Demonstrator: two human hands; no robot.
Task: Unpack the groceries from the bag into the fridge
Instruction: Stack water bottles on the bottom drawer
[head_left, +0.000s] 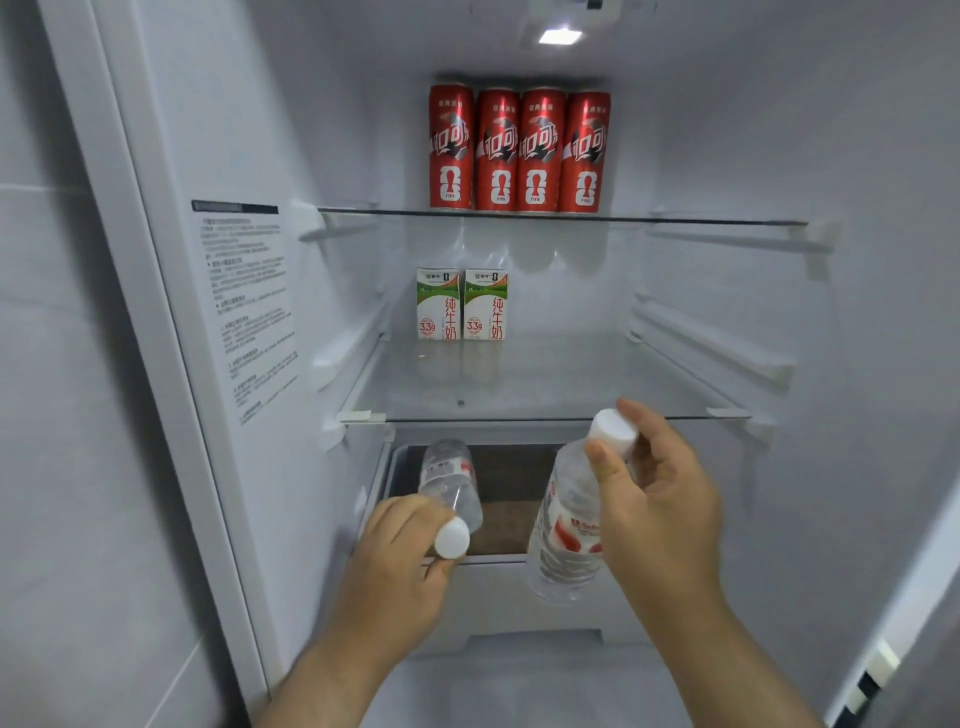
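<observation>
I face an open fridge. My left hand (402, 558) grips the white-capped neck of a clear water bottle (449, 480), which lies tilted with its base pointing into the open drawer (514, 499) under the lower glass shelf. My right hand (660, 493) holds a second water bottle (569, 514) by its neck, cap up and body hanging in front of the drawer. Several red cola cans (519, 150) stand in a row on the top shelf. Two milk cartons (461, 305) stand side by side at the back left of the middle shelf (571, 384).
The fridge's left wall carries a printed label (249, 312). White shelf rails (717, 343) run along the right wall. A lamp (560, 36) glows in the fridge ceiling. The drawer's front rim (493, 560) lies just below the bottles.
</observation>
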